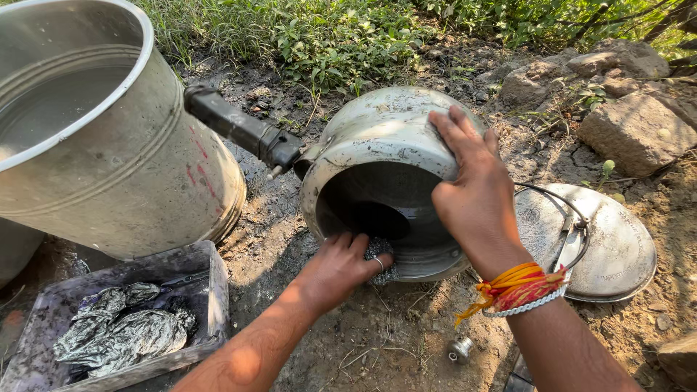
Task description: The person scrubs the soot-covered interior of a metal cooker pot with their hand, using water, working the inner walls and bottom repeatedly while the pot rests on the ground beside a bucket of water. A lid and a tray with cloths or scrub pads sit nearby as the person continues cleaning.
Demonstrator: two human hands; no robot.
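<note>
A large metal bucket stands well off to the left of both hands, far from the fingers. Between it and the hands a pressure cooker lies tipped on its side on the dirt, its open mouth facing the camera and its long axis running from that mouth back toward the plants; its black handle points up and left, away from the fingers.

The right hand lies over the cooker's upper right wall, fingers spread flat and pressed on the metal, bracing it. The left hand sits at the lower lip of the mouth, fingers curled and pinching a wad of steel wool. The cooker's inside lies just ahead of and above these fingertips, so the left hand is the nearer one to the inner wall, the scrubber touching the rim.

To the right of the right wrist, apart from the cooker, the flat lid rests on the ground. Left of the left forearm a grey plastic tray holds crumpled ash-smeared foil. Below the right wrist a small metal weight lies in the dirt.
</note>
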